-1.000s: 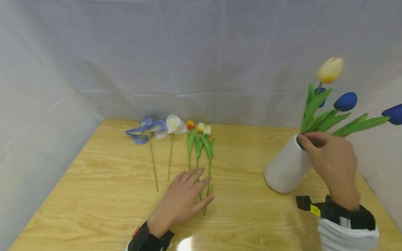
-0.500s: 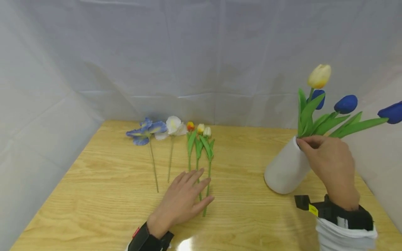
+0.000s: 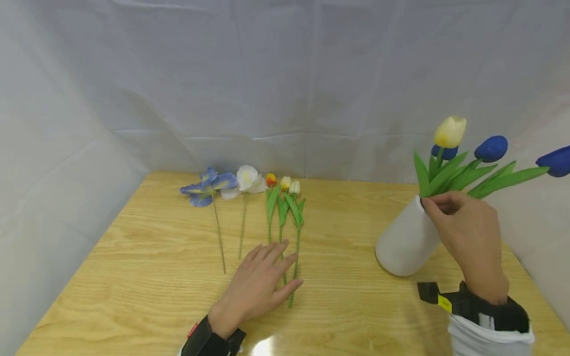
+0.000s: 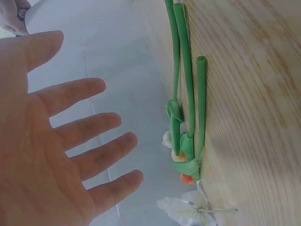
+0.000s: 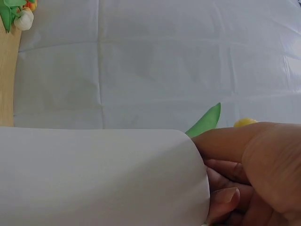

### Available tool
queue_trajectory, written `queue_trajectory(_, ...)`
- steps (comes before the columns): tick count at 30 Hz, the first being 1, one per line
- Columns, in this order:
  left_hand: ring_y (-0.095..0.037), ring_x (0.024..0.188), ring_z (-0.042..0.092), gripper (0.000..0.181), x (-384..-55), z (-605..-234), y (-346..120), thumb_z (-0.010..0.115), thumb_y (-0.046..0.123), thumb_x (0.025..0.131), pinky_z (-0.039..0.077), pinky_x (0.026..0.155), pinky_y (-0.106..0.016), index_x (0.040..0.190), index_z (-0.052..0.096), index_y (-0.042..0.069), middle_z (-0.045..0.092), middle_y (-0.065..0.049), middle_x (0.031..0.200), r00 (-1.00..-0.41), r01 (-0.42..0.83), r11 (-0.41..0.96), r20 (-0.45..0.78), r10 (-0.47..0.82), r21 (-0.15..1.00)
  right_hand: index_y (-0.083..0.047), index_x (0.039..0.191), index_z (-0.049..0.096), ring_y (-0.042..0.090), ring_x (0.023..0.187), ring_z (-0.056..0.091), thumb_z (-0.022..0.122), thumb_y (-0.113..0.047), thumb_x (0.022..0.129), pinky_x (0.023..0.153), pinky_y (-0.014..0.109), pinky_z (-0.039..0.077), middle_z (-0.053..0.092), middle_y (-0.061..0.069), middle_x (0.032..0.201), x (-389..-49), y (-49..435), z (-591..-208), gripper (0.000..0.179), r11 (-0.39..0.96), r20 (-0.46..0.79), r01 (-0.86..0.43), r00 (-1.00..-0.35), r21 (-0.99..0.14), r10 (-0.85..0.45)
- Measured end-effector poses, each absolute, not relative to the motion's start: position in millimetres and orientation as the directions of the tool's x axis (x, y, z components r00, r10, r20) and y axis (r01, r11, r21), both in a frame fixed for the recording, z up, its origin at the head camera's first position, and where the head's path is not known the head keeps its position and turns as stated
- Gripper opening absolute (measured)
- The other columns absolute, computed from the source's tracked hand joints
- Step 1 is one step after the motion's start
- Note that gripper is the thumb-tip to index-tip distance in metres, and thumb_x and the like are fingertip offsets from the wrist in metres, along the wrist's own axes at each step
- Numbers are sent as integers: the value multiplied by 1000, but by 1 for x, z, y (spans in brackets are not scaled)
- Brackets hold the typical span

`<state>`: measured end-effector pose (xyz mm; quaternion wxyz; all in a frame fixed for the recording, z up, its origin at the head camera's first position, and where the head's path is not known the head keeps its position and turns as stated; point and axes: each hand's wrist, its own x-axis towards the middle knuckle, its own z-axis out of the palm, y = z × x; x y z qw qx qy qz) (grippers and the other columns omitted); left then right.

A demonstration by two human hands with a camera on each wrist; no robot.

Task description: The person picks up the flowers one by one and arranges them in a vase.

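My right hand (image 3: 467, 232) is at the mouth of a white vase (image 3: 407, 240), thumb right at the rim, fingers curled round the stem of a pale yellow tulip (image 3: 451, 132). Its stem end is hidden by the hand and vase. Several blue tulips (image 3: 491, 149) lean out of the same mouth. In the right wrist view the vase wall (image 5: 103, 174) covers much of the picture. My left hand (image 3: 260, 284), fingers spread and straight, hovers over the stems of three smaller tulips (image 4: 188, 84), holding nothing.
Left of the small tulips, a white flower (image 3: 247, 179) and a blue-violet flower (image 3: 208, 187) lie on the wooden table (image 3: 133, 277), stems toward me. A grey-white cloth (image 3: 285, 74) hangs behind the table's far edge.
The pale yellow tulip has moved down and a little left, sinking deeper into the vase. My right hand has shifted slightly left along with it. The left hand stays where it was.
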<state>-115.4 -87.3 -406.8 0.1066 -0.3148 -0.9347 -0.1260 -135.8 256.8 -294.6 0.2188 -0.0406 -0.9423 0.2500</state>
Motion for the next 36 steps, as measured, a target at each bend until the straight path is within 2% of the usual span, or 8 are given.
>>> queue_trajectory(3, -31, 126, 45, 52, -115, -407, -88, 47, 52, 96, 33, 104, -55, 130, 60, 14, 47, -14, 140, -778, 617, 768, 276, 564, 170, 3, 97, 71, 31, 73, 63, 65, -27, 91, 51, 20, 41, 69, 18, 84, -135, 256, -297, 31, 868, 449, -63, -873, -492, 192)
queue_trajectory(7, -31, 127, 44, 53, -115, -407, -88, 45, 53, 97, 32, 105, -55, 131, 59, 14, 46, -14, 141, -783, 613, 770, 264, 562, 179, 0, 94, 72, 6, 65, 55, 66, -26, 89, 50, 12, 35, 69, 14, 80, -133, 253, -300, 27, 849, 511, -73, -824, -523, 245)
queue_trajectory(10, -30, 127, 44, 54, -115, -407, -89, 45, 53, 97, 32, 105, -54, 131, 59, 15, 46, -13, 142, -784, 612, 771, 265, 561, 178, -1, 92, 73, -5, 59, 44, 66, -25, 89, 51, 12, 34, 68, 12, 76, -132, 250, -302, 25, 825, 565, -108, -777, -555, 278)
queue_trajectory(14, -30, 127, 44, 54, -116, -408, -91, 44, 54, 97, 33, 105, -54, 131, 59, 15, 46, -12, 142, -786, 610, 773, 264, 559, 177, 0, 90, 72, -2, 58, 45, 68, -22, 89, 50, 12, 33, 64, 8, 71, -130, 245, -301, 23, 804, 636, -198, -725, -561, 266)
queue_trajectory(21, -30, 128, 42, 55, -116, -406, -94, 44, 55, 96, 30, 107, -53, 134, 57, 17, 43, -12, 144, -813, 578, 794, 213, 541, 188, -2, 88, 74, -1, 55, 45, 72, -16, 86, 51, 12, 33, 61, -4, 67, -127, 231, -297, 14, 758, 681, -335, -708, -559, 190)
queue_trajectory(25, -30, 128, 42, 54, -117, -406, -97, 46, 53, 96, 29, 107, -53, 133, 57, 16, 44, -12, 143, -819, 569, 804, 209, 535, 173, -3, 89, 73, 0, 54, 46, 71, -11, 85, 51, 12, 34, 63, -1, 68, -126, 220, -302, 9, 719, 686, -412, -717, -560, 123)
queue_trajectory(31, -31, 128, 42, 53, -119, -407, -102, 49, 51, 96, 29, 107, -54, 133, 57, 15, 45, -13, 142, -822, 563, 806, 224, 524, 183, -6, 95, 71, 6, 60, 54, 66, -17, 91, 56, 12, 42, 66, -2, 74, -137, 200, -326, 12, 715, 589, -409, -808, -566, 4)
queue_trajectory(36, -32, 127, 43, 53, -122, -408, -105, 49, 50, 96, 31, 106, -54, 133, 57, 14, 44, -15, 143, -829, 554, 808, 221, 513, 200, -7, 97, 70, 11, 65, 56, 60, -23, 95, 56, 22, 46, 67, -2, 79, -151, 187, -350, 19, 716, 478, -381, -875, -585, -76)
